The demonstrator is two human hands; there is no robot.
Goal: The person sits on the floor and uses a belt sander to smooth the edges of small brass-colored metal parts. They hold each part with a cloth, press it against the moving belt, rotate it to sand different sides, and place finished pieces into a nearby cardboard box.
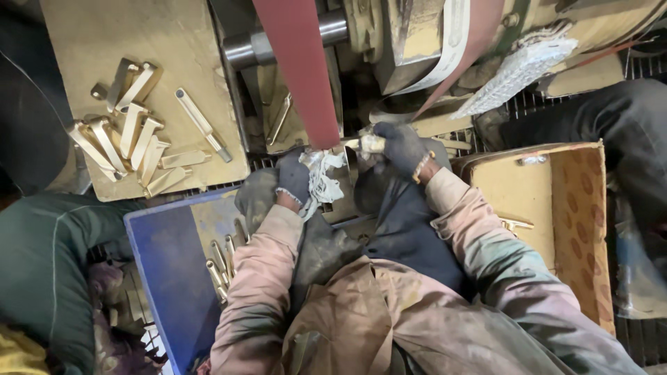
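Both gloved hands pinch one brass piece [370, 144] at the red sanding belt [306, 76]: right hand [403, 147] closed around its end, left hand [295, 177] clamping through a rag [321, 177]. It looks stiff, small and probably slippery, best held by its ends.

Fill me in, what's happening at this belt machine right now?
A person in dark gloves holds a small brass piece against the red sanding belt. The right hand grips the piece; the left hand steadies it with a white rag. More brass parts lie piled on the board at upper left, others sit in the blue tray by the left arm. A cardboard box stands open on the right.
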